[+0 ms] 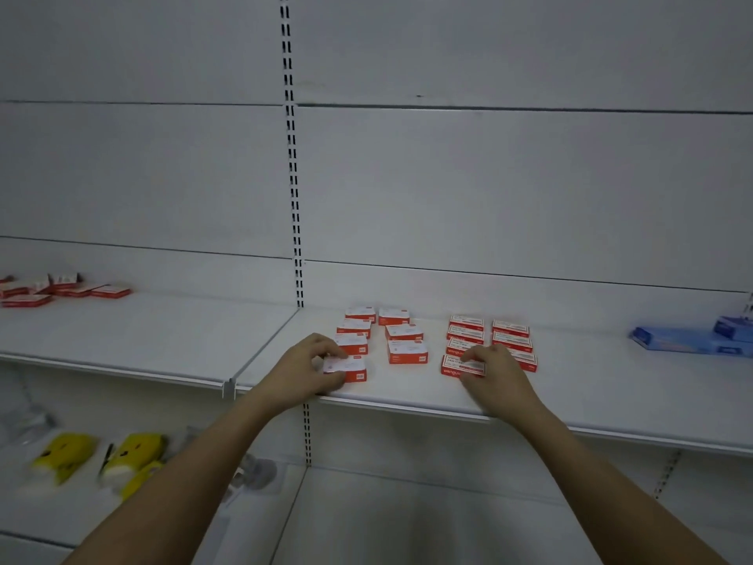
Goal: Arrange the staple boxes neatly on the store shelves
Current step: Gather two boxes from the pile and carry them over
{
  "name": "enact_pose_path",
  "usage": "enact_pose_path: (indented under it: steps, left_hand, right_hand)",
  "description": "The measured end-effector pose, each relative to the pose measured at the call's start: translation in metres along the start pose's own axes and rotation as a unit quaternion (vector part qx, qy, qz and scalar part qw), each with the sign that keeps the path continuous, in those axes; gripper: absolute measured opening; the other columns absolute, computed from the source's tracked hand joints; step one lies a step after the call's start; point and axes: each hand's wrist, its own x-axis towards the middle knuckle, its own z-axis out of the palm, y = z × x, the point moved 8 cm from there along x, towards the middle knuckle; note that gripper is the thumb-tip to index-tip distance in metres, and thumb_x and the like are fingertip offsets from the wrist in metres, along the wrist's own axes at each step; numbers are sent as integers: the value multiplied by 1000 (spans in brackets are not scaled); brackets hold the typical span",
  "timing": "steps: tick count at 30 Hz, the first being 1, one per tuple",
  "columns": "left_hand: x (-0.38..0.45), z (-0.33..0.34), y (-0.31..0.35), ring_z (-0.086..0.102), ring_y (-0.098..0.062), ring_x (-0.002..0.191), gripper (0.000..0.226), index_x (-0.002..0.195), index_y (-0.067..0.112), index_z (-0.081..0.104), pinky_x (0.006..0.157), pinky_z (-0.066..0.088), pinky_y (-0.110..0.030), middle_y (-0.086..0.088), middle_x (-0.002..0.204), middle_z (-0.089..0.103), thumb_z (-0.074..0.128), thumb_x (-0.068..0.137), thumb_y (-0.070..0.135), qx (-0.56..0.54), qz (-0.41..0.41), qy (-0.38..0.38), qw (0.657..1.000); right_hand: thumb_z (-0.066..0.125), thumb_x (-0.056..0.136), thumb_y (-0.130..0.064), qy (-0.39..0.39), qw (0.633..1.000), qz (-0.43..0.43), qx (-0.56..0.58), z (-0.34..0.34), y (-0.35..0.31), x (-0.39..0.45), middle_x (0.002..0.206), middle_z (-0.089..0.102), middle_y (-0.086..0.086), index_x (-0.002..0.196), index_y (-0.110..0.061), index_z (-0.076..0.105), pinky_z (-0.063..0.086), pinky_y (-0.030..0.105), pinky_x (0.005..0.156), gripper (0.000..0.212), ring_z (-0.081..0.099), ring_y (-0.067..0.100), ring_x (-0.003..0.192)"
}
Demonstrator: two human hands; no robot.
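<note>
White shelf across mid-frame, backed by pale wall panels; slotted upright taken as landmark.

Right of upright, on shelf: two groups of staple boxes. Nearer group, white-topped with orange sides, in two columns just right of upright. Farther group, red-topped, in two columns further right. Beyond these, well right of upright, blue packets near frame edge.

Left of upright, well apart, at back of adjoining shelf: loose cluster of red boxes, unevenly laid. Below and left of upright, on lower shelf: yellow items, blurred.

Left hand just right of upright, at shelf front, fingers curled, pinching front white-topped box of nearer group by its left end, thumb on near side.

Right hand further right, fingers bent, fingertips on front red box of farther group; box partly covered, grip or mere touch not determinable.
</note>
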Motion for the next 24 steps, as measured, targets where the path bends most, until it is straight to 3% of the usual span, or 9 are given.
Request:
enact_pose_path:
  steps: [2, 6, 13, 19, 24]
  left_hand:
    - [3, 1, -3, 55, -3, 107, 26, 109, 27, 66, 97, 46, -25, 13, 116, 58, 71, 83, 27, -27, 5, 23, 999]
    - [6, 0, -11, 52, 3, 106, 28, 115, 25, 68, 89, 36, -6, 16, 119, 60, 68, 87, 24, -28, 11, 65, 997]
    - [5, 5, -17, 50, -1, 114, 31, 118, 30, 67, 97, 37, -18, 14, 129, 59, 67, 88, 22, 9, 19, 79, 997]
    - [6, 5, -20, 50, 0, 116, 32, 118, 31, 67, 98, 36, -18, 16, 129, 59, 67, 88, 23, -4, 0, 72, 997]
    - [-3, -3, -12, 54, 0, 111, 27, 115, 29, 68, 83, 40, -11, 14, 124, 60, 67, 88, 28, -81, -24, 111, 990]
  right_hand:
    - [65, 88, -22, 28, 1000, 2, 10, 1, 2, 1, 125, 51, 5, 120, -19, 61, 41, 29, 99, 32, 51, 21, 115]
    - [62, 88, -20, 62, 998, -11, 1, 7, 7, 0, 121, 53, 5, 122, -17, 61, 43, 34, 98, 34, 49, 22, 112]
    - [63, 89, -18, 77, 997, -12, 1, 9, 12, 3, 126, 53, 8, 127, -14, 60, 45, 41, 103, 38, 50, 24, 114]
    - [62, 90, -19, 78, 997, -8, 9, 10, 13, 2, 127, 52, 7, 127, -14, 60, 45, 41, 103, 38, 49, 23, 116]
    - [62, 90, -22, 87, 995, -7, 37, 3, 9, -3, 128, 48, 8, 128, -13, 58, 46, 40, 103, 40, 48, 25, 118]
